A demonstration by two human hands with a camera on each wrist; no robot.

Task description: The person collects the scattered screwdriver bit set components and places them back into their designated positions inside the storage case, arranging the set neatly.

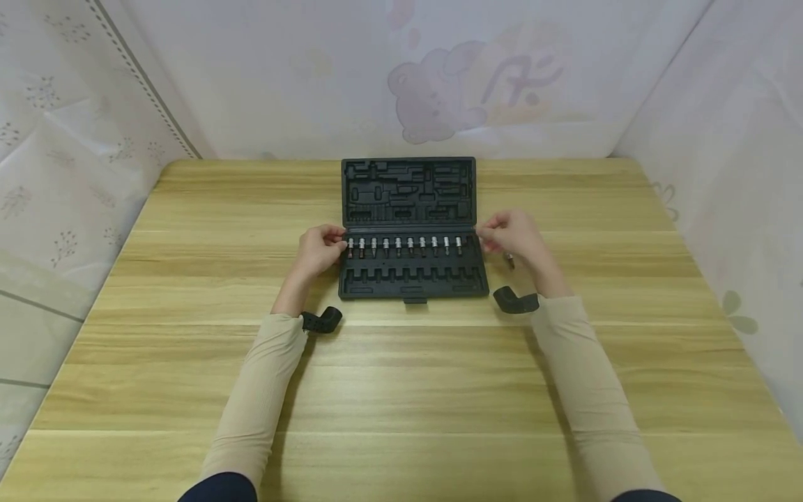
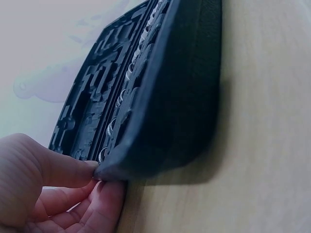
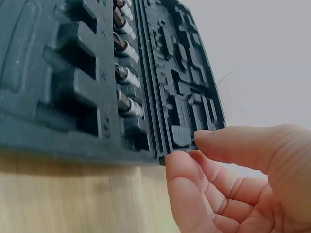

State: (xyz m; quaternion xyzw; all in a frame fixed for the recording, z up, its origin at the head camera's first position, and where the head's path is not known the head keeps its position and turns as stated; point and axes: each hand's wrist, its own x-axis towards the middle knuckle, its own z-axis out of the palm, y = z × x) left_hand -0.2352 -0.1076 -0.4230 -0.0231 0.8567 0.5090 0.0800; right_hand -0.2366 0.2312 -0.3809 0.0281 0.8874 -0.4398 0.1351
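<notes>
Here, a wooden table (image 1: 401, 390) fills most of the head view, with pale patterned curtains (image 1: 439, 77) closing it in across the top and down both sides of the frame. Just above the middle of the frame a black tool case (image 1: 410, 279) lies open on the table, its lid (image 1: 408, 189) folded back flat toward the top of the picture. The lid holds only moulded hollows. The lower half of the case carries a row of small metal bits (image 1: 404, 245) standing side by side along the hinge edge, and below them a row of unfilled slots (image 1: 414, 275).

The person's left hand (image 1: 321, 248) sits at the left end of the case, level with the row of bits. In the left wrist view its thumb (image 2: 68, 170) and a finger pinch the corner of the case at the lower left of that frame, so it is grasping the case. The right hand (image 1: 511, 236) is at the right end of the case; in the right wrist view its fingertips (image 3: 182, 162) touch the case edge by the hinge, fingers loosely bent, not closed around anything.

Two small black wrist mounts (image 1: 516, 300) show at the cuffs of the beige sleeves (image 1: 583, 390), lower in the frame.
</notes>
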